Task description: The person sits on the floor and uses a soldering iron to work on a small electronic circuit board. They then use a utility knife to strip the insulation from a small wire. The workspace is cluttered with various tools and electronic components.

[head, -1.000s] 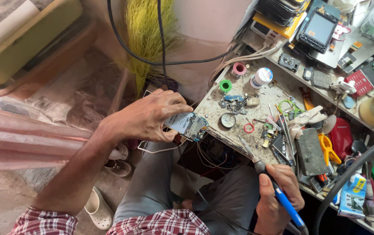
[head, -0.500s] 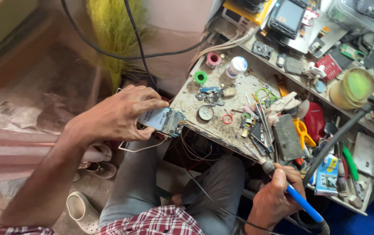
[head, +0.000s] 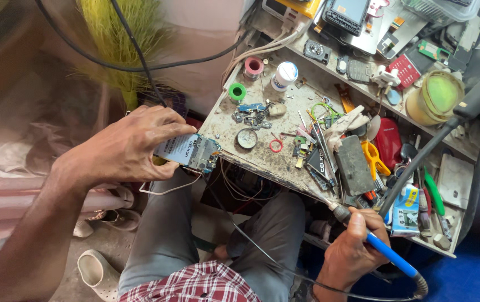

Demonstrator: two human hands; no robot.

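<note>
Cluttered with parts and tools, the desk [head: 226,126] fills the right half of the frame. Just off its left edge, at frame centre-left, the left hand [head: 125,148] has its grip pinched on a bare phone circuit board [head: 190,152], held over the person's grey-trousered lap. Lower right, the right hand [head: 351,251] is clenched around a blue-handled soldering iron [head: 388,254], its tip near the desk's lower edge. A green tape roll [head: 237,92] sits on the desk's upper left corner.

Soft, even daylight covers the cluttered workbench [head: 262,140], casting only faint shadows; no harsh glare shows. The bench and left hand [head: 125,148] are sharp, while the left edge smears into pinkish motion blur and wide-angle distortion bends the frame's edges
</note>
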